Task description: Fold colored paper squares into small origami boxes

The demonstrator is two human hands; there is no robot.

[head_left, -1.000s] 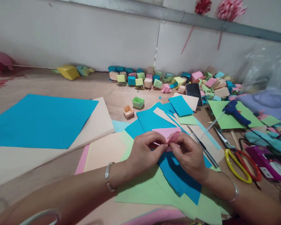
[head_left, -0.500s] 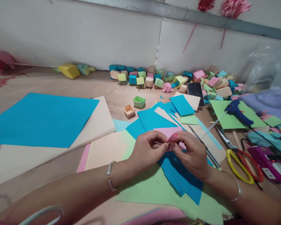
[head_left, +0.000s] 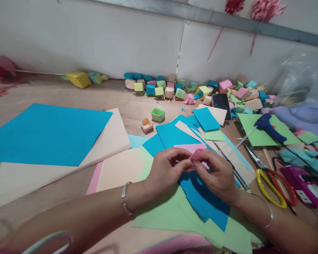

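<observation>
Between my two hands is a small pink piece of paper (head_left: 196, 154), pinched at the fingertips and partly covered by them. My left hand (head_left: 168, 165) is closed on its left edge, thumb against forefinger. From the other side my right hand (head_left: 217, 173) pinches it too. Just beneath lies a flat pink sheet (head_left: 181, 146), over blue paper (head_left: 206, 197) and green paper (head_left: 172, 211). Two little folded paper boxes, one green (head_left: 158, 114) and one peach (head_left: 146, 124), stand beyond my hands.
Scissors (head_left: 265, 180) with yellow and red handles, a blue glue gun (head_left: 271, 128) and a purple box with cords (head_left: 304, 185) lie at right. A phone (head_left: 222, 106) and rows of small paper boxes (head_left: 159, 91) line the back. A large blue sheet (head_left: 47, 135) lies left.
The pink piece has turned up between my fingers, and more of it shows now. Both hands stay in nearly the same place.
</observation>
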